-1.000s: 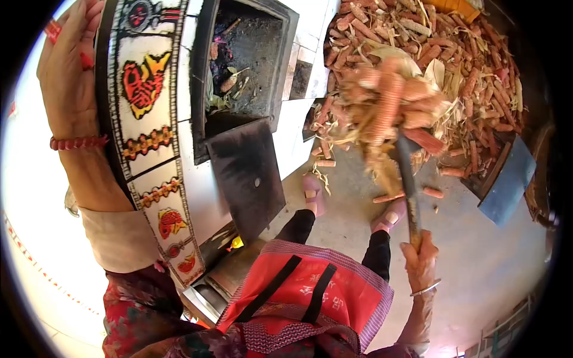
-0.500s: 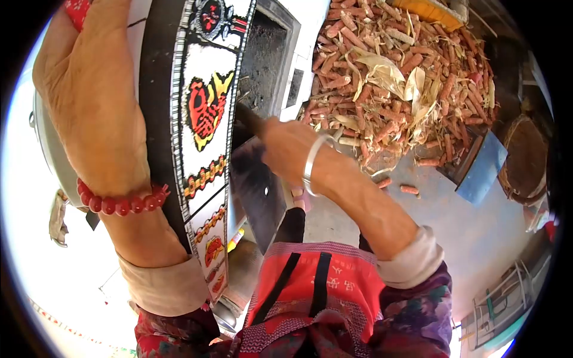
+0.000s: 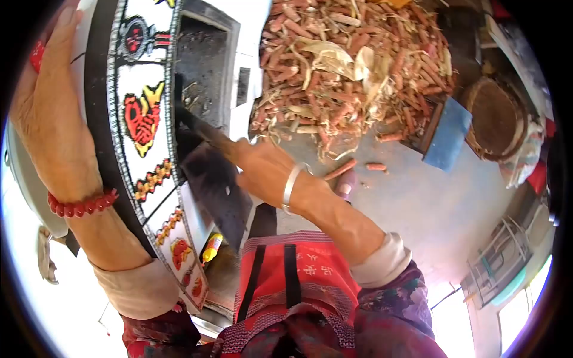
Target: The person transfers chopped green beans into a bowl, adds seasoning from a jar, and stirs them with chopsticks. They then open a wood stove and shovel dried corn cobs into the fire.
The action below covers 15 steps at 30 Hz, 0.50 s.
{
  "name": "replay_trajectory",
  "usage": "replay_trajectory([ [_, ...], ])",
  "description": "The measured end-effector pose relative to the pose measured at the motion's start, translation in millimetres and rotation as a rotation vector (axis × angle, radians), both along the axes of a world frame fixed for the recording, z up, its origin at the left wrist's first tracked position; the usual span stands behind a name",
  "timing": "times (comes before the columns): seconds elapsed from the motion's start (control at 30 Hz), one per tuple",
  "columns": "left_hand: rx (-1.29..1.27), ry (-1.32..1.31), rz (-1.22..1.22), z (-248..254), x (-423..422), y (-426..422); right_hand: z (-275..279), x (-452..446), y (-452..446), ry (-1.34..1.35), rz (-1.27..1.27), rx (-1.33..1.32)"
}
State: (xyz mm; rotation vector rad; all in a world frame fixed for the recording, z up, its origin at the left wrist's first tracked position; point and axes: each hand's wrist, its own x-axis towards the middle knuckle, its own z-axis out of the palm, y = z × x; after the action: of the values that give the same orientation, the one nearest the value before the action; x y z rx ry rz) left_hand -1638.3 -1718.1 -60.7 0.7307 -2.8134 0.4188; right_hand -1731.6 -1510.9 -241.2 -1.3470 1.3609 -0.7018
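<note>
My left hand (image 3: 57,128), with a red bead bracelet, lies stretched over the top edge of a stove (image 3: 107,149) faced with decorated white tiles. A bit of red patterned material (image 3: 37,56) shows by its fingers; whether they grip it is hard to see. My right hand (image 3: 265,170), wearing a silver bangle, is closed around a wooden stick (image 3: 218,140) with a dark far end. That end points into the stove's open firebox (image 3: 206,65), where ash and bits lie. Below the opening hangs a dark metal door (image 3: 218,191), close to my right hand.
A big heap of corn cobs (image 3: 352,65) and husks lies on the floor beyond the stove. Loose cobs (image 3: 376,167) sit nearer my foot. A blue board (image 3: 447,134) and a round basket (image 3: 492,119) stand at the right. A yellow packet (image 3: 212,247) is beside the stove.
The view has shifted right, so the stove and cobs appear farther left. My right hand has drawn back from the firebox, and more of the stick shows. My left hand stays on the stove edge.
</note>
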Motion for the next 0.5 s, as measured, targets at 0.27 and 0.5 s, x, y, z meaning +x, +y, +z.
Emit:
replay_trajectory([
  [0.27,0.299,0.497,0.521,4,-63,49,-15,-60,209,-0.066,-0.588,0.529],
  [0.5,0.584,0.720,0.565,12,-41,28,-122,-38,355,-0.208,-1.200,1.116],
])
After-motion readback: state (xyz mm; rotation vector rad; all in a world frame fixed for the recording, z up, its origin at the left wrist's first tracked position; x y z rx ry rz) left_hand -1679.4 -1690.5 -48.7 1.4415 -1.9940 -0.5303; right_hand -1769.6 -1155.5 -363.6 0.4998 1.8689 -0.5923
